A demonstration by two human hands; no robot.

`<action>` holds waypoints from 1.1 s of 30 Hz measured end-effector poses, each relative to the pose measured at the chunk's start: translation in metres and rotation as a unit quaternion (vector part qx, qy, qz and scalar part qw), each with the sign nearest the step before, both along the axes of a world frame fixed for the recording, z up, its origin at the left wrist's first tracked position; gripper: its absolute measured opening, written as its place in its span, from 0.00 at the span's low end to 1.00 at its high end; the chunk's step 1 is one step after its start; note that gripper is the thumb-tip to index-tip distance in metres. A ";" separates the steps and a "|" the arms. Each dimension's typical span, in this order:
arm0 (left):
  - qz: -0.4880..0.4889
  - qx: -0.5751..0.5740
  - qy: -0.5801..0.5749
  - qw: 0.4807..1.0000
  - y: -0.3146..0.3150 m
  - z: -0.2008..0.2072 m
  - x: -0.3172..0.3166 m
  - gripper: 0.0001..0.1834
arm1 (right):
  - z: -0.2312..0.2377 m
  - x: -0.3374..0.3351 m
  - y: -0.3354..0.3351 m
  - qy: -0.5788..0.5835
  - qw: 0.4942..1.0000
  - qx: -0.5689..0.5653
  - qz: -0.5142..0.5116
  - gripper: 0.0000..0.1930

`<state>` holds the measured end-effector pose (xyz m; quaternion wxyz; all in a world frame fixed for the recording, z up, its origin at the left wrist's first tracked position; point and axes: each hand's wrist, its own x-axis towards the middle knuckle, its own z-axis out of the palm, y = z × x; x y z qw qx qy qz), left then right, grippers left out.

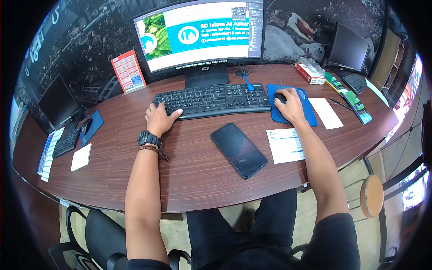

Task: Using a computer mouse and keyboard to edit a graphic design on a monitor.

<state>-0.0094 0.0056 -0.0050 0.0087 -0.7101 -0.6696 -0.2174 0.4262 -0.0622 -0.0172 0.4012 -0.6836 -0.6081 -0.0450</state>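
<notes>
My left hand [160,119] rests at the left end of a black keyboard [211,101], fingertips on its keys and thumb spread to the right along the front edge. On that wrist are a black watch [149,138] and a beaded bracelet. My right hand [291,107] is wrapped over a black computer mouse [281,97], partly hidden by the fingers, on a blue mouse pad [310,116]. Behind the keyboard stands a large curved monitor [202,45] showing a teal and white banner layout with green leaves. A dark-screened smartphone [239,150] lies between my forearms.
A printed sheet [285,145] and a blank white paper [326,112] lie by the pad, with a pen [340,103] beyond. A red-and-white box [310,73] stands farther back. A desk calendar [128,72] is left of the monitor. Other monitors [59,100] stand at both sides.
</notes>
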 end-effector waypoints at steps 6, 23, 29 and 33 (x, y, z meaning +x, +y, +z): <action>-0.002 -0.006 -0.003 1.000 -0.001 0.002 0.004 0.45 | 0.000 0.004 -0.001 0.000 1.000 -0.012 0.009 0.21; -0.112 -0.123 0.093 0.982 -0.016 0.022 0.021 0.54 | 0.000 0.003 0.000 -0.026 1.000 -0.001 0.004 0.19; -0.116 -0.171 0.111 0.972 -0.019 0.030 0.025 0.51 | -0.003 0.005 0.001 -0.024 1.000 0.003 0.000 0.19; -0.105 -0.182 0.105 0.972 -0.017 0.028 0.023 0.54 | -0.004 0.001 0.002 -0.020 1.000 0.011 0.009 0.19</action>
